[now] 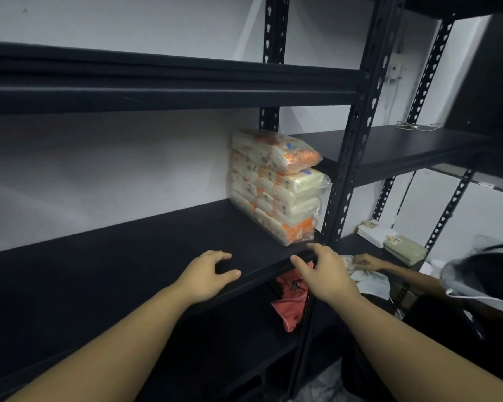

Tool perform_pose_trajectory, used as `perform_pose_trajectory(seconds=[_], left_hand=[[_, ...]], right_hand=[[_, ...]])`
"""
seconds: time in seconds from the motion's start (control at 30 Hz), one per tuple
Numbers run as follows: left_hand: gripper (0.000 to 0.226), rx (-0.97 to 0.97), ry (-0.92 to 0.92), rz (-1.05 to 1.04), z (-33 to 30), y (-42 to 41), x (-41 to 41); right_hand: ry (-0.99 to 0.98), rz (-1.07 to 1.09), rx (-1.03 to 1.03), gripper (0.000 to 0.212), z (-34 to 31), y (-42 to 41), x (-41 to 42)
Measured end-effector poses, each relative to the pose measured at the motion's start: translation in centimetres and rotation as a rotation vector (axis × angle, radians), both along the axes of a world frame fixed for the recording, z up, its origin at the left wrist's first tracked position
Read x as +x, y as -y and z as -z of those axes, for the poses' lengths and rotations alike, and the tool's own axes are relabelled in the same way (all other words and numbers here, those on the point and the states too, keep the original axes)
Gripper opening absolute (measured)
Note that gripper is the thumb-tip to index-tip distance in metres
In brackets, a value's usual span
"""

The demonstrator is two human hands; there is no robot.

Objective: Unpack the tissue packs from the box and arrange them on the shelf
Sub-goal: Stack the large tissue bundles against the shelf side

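A stack of white and orange tissue packs point(276, 187) in clear plastic stands at the right end of the black shelf point(128, 256), against the upright post. The top pack lies slightly askew. My left hand point(209, 271) hovers over the shelf's front edge, fingers spread and holding nothing. My right hand point(323, 268) is just below and in front of the stack, fingers apart and empty. The box is out of view.
Another person's hand point(366, 262) reaches among white items on the neighbouring shelf at the right, where flat packets point(389, 239) lie. Red cloth point(291, 303) sits on the shelf below. A black upright post point(340, 198) divides the two bays. An upper shelf point(157, 91) runs overhead.
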State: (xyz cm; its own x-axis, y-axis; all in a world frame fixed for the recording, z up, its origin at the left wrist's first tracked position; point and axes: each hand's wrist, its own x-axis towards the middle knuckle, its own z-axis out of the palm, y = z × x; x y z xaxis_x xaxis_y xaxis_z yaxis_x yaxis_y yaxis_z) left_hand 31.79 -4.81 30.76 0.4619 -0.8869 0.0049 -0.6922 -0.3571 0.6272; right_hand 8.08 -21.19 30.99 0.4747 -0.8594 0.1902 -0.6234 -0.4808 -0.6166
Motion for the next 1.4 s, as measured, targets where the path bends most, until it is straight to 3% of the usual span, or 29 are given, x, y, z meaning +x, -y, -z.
perform_pose_trajectory(seconds=[0.23,0.5,0.67,0.97,1.4], left_hand=[[0.065,-0.007,0.011,-0.128,0.6,0.6,-3.1],[0.064,0.014,0.059,-0.244,1.1,7.6,-9.6],[0.064,-0.179,-0.103,-0.396,0.9,12.2,-12.2],[0.042,-0.363,-0.217,-0.447,0.5,16.2,-13.7],[0.015,-0.411,-0.117,-0.611,0.6,17.5,-11.3]], right_hand=[[0.016,-0.024,-0.022,0.058,-0.2,3.3,-1.1],[0.138,-0.196,0.044,0.057,0.3,7.9,-1.8],[0.186,-0.305,0.105,0.07,0.6,9.8,-1.9],[0.155,-0.431,0.161,0.076,1.7,11.8,0.0],[0.096,-0.538,0.091,0.076,2.4,13.4,0.4]])
